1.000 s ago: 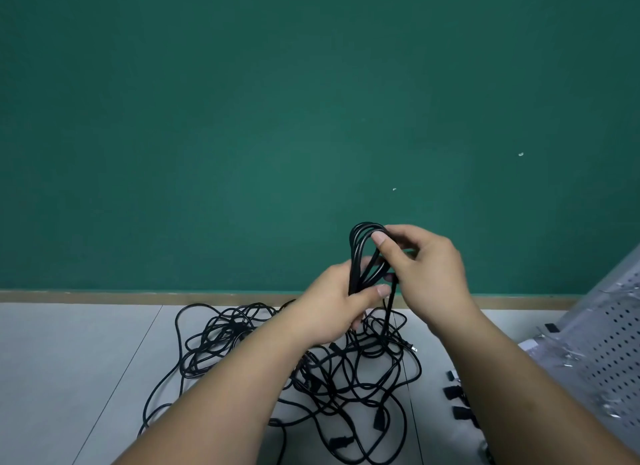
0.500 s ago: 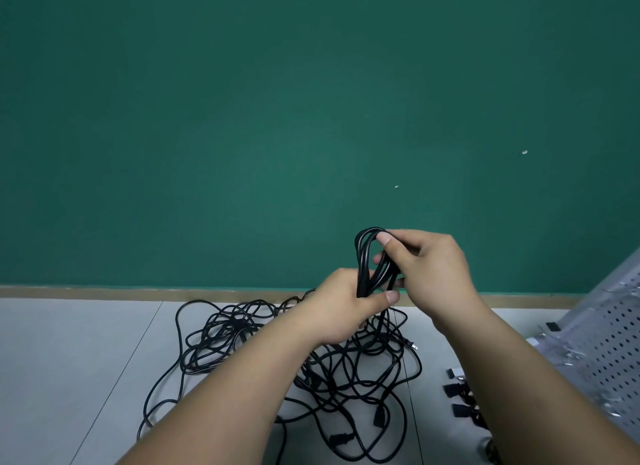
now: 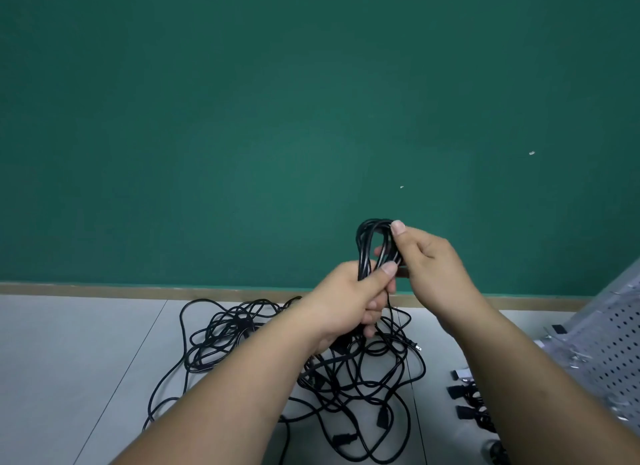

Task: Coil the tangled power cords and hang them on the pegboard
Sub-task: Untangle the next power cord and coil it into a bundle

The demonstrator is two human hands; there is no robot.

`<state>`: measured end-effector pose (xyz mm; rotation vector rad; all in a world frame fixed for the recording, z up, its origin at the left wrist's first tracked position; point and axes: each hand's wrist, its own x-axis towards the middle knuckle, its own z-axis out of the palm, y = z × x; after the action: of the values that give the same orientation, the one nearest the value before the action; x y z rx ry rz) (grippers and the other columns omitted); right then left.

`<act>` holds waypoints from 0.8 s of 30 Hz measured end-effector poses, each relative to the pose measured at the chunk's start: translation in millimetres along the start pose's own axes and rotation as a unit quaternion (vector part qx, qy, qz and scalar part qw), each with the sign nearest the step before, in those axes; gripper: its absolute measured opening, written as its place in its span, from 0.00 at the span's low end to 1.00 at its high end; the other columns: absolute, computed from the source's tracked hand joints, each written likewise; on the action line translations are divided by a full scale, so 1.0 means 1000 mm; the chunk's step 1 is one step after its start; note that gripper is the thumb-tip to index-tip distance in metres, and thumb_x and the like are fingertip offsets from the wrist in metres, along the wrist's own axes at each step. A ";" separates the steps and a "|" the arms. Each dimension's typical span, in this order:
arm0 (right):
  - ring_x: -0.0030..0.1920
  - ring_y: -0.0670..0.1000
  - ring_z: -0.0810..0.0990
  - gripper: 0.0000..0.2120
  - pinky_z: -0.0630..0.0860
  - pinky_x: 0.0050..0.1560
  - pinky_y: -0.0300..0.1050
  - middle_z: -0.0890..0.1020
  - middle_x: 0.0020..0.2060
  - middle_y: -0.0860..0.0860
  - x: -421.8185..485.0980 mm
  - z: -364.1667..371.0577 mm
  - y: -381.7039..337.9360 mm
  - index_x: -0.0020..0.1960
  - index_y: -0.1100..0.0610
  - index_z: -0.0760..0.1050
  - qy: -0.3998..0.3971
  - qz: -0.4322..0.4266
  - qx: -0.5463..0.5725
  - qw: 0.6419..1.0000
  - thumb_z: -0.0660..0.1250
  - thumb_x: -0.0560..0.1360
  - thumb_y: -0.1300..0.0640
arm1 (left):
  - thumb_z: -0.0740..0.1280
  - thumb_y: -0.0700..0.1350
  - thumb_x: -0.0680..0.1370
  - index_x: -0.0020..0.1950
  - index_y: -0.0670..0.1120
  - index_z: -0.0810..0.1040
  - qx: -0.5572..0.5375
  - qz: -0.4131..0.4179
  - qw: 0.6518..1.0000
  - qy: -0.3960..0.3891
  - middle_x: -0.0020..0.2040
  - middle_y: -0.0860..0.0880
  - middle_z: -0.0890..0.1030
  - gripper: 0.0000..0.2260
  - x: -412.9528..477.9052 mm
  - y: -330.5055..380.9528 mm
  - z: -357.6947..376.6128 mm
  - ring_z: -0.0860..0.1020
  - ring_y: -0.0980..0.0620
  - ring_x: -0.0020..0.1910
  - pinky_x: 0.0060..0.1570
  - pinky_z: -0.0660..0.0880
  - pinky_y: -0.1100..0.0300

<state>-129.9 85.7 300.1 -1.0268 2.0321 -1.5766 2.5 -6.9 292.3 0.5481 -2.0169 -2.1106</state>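
A black power cord coil point(image 3: 367, 242) stands upright in the air in front of the green wall. My left hand point(image 3: 349, 298) grips its lower part, thumb across the strands. My right hand point(image 3: 429, 260) pinches the coil's upper right side, thumb tip on the top loop. Below the hands a tangled heap of black cords point(image 3: 311, 357) with several plugs spreads over the grey floor. A perforated grey pegboard point(image 3: 613, 346) leans at the far right edge.
Several small black clips or straps point(image 3: 467, 400) lie on the floor beside the pegboard, along with small metal hooks point(image 3: 576, 355). A wooden skirting strip point(image 3: 104, 288) runs along the foot of the green wall point(image 3: 242, 118).
Both hands have shifted slightly right with the coil. My right thumb has slid up along the top loop; the left thumb now presses higher across the strands.
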 end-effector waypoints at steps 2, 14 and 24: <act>0.45 0.59 0.88 0.29 0.85 0.57 0.56 0.88 0.41 0.54 -0.007 0.011 -0.006 0.55 0.58 0.84 -0.063 0.076 0.095 0.991 0.53 0.87 0.38 | 0.59 0.52 0.89 0.48 0.45 0.72 -0.051 0.024 0.997 0.056 0.30 0.51 0.63 0.14 0.003 0.004 0.000 0.62 0.54 0.26 0.27 0.69 0.59; 0.51 0.50 0.87 0.14 0.78 0.62 0.41 0.88 0.44 0.53 -0.019 0.026 -0.005 0.52 0.57 0.83 -0.343 0.096 -0.018 0.934 0.63 0.87 0.51 | 0.61 0.52 0.88 0.44 0.46 0.70 -0.099 0.152 0.906 0.383 0.29 0.52 0.66 0.15 0.011 0.013 -0.059 0.63 0.52 0.26 0.28 0.64 0.57; 0.37 0.52 0.72 0.04 0.67 0.43 0.48 0.76 0.34 0.55 -0.015 -0.014 -0.018 0.48 0.54 0.87 -0.287 -0.012 -0.013 0.958 0.75 0.80 0.54 | 0.64 0.58 0.85 0.62 0.50 0.80 0.365 0.080 0.876 0.306 0.52 0.51 0.84 0.14 0.003 0.008 -0.090 0.81 0.48 0.52 0.52 0.75 0.54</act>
<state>-123.5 104.2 319.1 -1.3336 1.6400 -1.0872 32.8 -91.7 298.1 0.9543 -2.2604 -0.8358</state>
